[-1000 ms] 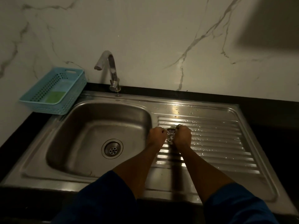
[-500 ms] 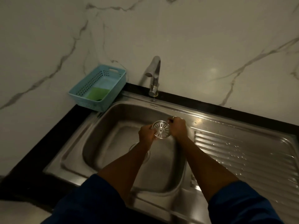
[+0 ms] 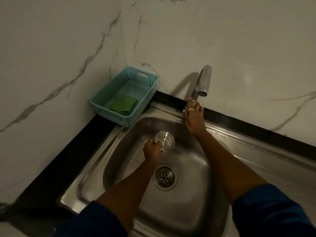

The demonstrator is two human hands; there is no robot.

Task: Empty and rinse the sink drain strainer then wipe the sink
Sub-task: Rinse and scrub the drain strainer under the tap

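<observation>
My left hand grips the round metal drain strainer by its edge and holds it above the steel sink basin, slotted face up. My right hand reaches to the base of the chrome tap at the back of the sink, fingers spread against its stem. The open drain hole lies in the basin floor, below the strainer. No water runs from the spout.
A light blue perforated basket stands on the black counter at the back left, with a folded green cloth inside. The ribbed draining board extends to the right. Marble walls close the back and left.
The strainer moved from over the draining board to over the basin. My right hand let go of it and reached up to the tap; the left hand alone holds it now.
</observation>
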